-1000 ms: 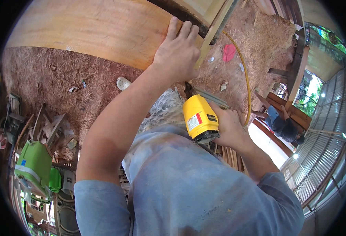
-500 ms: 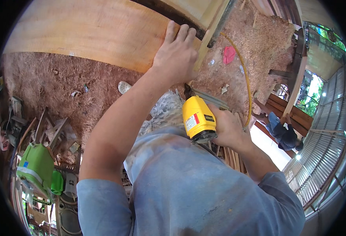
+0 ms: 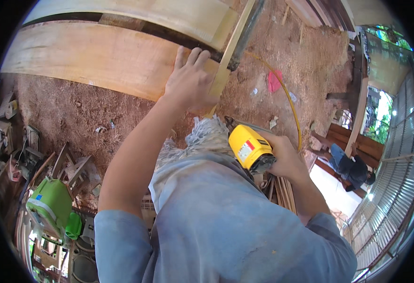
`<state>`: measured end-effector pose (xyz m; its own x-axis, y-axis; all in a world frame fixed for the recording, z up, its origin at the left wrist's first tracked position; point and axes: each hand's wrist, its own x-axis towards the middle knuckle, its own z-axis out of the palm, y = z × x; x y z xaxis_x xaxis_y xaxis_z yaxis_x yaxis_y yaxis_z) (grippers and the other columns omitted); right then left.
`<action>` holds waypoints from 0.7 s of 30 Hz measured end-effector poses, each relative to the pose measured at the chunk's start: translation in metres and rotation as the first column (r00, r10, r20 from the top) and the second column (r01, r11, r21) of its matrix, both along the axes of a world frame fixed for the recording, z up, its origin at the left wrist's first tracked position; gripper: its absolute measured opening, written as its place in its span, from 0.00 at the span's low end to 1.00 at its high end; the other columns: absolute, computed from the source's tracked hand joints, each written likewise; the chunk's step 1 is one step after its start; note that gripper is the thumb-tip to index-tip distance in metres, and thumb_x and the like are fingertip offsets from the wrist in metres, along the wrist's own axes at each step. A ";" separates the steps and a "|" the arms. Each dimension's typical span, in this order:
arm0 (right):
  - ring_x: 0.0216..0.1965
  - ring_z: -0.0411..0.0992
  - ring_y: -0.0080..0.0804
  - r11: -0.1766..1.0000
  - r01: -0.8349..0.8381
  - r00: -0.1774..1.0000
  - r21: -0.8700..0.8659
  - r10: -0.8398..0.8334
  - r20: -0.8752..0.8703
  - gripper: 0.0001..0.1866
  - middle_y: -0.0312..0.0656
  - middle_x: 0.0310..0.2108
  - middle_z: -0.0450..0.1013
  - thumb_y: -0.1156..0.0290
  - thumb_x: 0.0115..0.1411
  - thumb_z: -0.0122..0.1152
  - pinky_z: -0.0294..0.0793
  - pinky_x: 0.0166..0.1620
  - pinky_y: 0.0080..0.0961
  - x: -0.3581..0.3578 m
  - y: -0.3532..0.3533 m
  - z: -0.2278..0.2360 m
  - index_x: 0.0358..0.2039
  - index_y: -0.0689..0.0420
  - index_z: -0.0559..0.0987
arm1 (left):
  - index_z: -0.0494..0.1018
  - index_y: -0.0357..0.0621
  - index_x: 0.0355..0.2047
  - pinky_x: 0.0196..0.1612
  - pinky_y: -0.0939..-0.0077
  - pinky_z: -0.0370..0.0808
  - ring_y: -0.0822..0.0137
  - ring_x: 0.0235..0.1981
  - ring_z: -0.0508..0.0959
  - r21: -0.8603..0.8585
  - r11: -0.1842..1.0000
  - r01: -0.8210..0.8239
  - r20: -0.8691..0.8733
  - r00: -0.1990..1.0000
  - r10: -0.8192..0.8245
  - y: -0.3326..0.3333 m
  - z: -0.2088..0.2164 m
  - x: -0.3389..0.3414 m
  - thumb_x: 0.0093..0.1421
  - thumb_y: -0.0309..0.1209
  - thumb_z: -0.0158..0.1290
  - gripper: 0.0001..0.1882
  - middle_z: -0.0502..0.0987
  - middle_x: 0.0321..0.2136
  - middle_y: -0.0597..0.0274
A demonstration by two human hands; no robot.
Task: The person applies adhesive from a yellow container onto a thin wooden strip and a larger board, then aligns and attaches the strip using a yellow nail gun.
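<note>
My left hand (image 3: pixel 190 82) lies across the right end of a long light-brown wooden board (image 3: pixel 94 56), fingers stretched and apart toward its far edge. Its thumb reaches over to a narrow pale wood strip (image 3: pixel 220 85) that meets the board's end. In my right hand (image 3: pixel 287 153) is a yellow nail gun (image 3: pixel 250 147) with a black end cap, held close to my body below the strip. The gun's dark nose points away from me, apart from the wood. My right fingers are partly hidden behind the gun's body.
A second wide board (image 3: pixel 169 19) lies beyond a dark gap. Across the shavings-covered floor (image 3: pixel 75 101) curves a yellow hose (image 3: pixel 295 106) near a pink scrap (image 3: pixel 274 81). Lower left stands a green container (image 3: pixel 51 203). At right, another person (image 3: pixel 348 165) is beside a long plank.
The view has shifted, showing more of both boards. My right hand has drawn the nail gun a little farther from the strip and my left hand. My left fingers look more stretched out.
</note>
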<state>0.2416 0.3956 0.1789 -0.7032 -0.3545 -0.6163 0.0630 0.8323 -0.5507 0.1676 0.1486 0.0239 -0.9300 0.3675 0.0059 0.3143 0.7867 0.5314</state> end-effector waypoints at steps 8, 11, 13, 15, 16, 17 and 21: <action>0.43 0.80 0.30 0.988 0.038 0.994 -0.148 -0.053 -0.096 0.26 0.47 0.40 0.82 0.75 0.50 0.74 0.77 0.47 0.29 -0.037 0.067 -0.017 0.51 0.64 0.79 | 0.84 0.40 0.30 0.74 0.43 0.43 0.47 0.71 0.54 0.011 0.995 -0.097 0.005 0.995 0.097 -0.004 0.001 0.019 0.40 0.52 0.69 0.26 0.62 0.65 0.49; 0.40 0.81 0.32 0.987 -0.070 0.989 -0.143 0.049 -0.142 0.22 0.45 0.37 0.82 0.74 0.50 0.74 0.77 0.45 0.29 -0.065 0.084 -0.021 0.46 0.64 0.80 | 0.82 0.39 0.29 0.70 0.42 0.51 0.46 0.67 0.60 0.066 0.897 -0.436 -0.123 0.889 0.441 0.018 -0.005 0.069 0.42 0.45 0.70 0.22 0.64 0.64 0.47; 0.40 0.81 0.32 0.977 -0.137 0.988 -0.162 0.122 -0.096 0.23 0.45 0.36 0.82 0.74 0.49 0.74 0.77 0.45 0.30 -0.085 0.082 -0.015 0.46 0.64 0.80 | 0.81 0.37 0.33 0.64 0.45 0.60 0.45 0.61 0.67 0.285 0.633 -0.720 -0.302 0.559 0.772 0.041 -0.021 0.115 0.45 0.39 0.70 0.20 0.67 0.61 0.44; 0.40 0.81 0.35 0.964 -0.168 0.986 -0.205 0.162 -0.044 0.24 0.46 0.36 0.82 0.75 0.48 0.74 0.77 0.45 0.31 -0.105 0.089 -0.029 0.47 0.63 0.79 | 0.80 0.35 0.40 0.56 0.56 0.68 0.52 0.52 0.74 0.346 0.317 -0.883 -0.121 0.293 0.948 0.068 -0.039 0.150 0.56 0.37 0.65 0.18 0.75 0.53 0.47; 0.41 0.82 0.38 0.957 -0.170 0.984 -0.234 0.177 0.006 0.25 0.48 0.37 0.82 0.76 0.47 0.74 0.77 0.45 0.32 -0.113 0.092 -0.034 0.48 0.63 0.79 | 0.80 0.35 0.40 0.56 0.56 0.68 0.52 0.52 0.74 0.335 0.291 -0.896 -0.121 0.265 0.957 0.080 -0.042 0.157 0.56 0.37 0.65 0.18 0.75 0.53 0.47; 0.41 0.82 0.38 0.952 -0.197 0.978 -0.236 0.206 0.015 0.25 0.48 0.37 0.82 0.76 0.47 0.74 0.77 0.45 0.32 -0.123 0.095 -0.038 0.48 0.63 0.79 | 0.80 0.35 0.41 0.55 0.61 0.69 0.56 0.50 0.76 0.502 -0.077 -0.862 0.390 0.146 0.909 0.094 -0.043 0.161 0.62 0.37 0.60 0.16 0.77 0.49 0.49; 0.46 0.80 0.49 0.899 -0.419 0.908 -0.131 0.416 -0.048 0.28 0.55 0.40 0.80 0.76 0.44 0.75 0.77 0.47 0.35 -0.158 0.086 -0.048 0.49 0.61 0.79 | 0.74 0.28 0.52 0.56 0.63 0.71 0.60 0.49 0.78 0.538 -0.711 -0.453 0.839 0.370 0.399 0.137 -0.039 0.139 0.75 0.44 0.41 0.27 0.79 0.49 0.50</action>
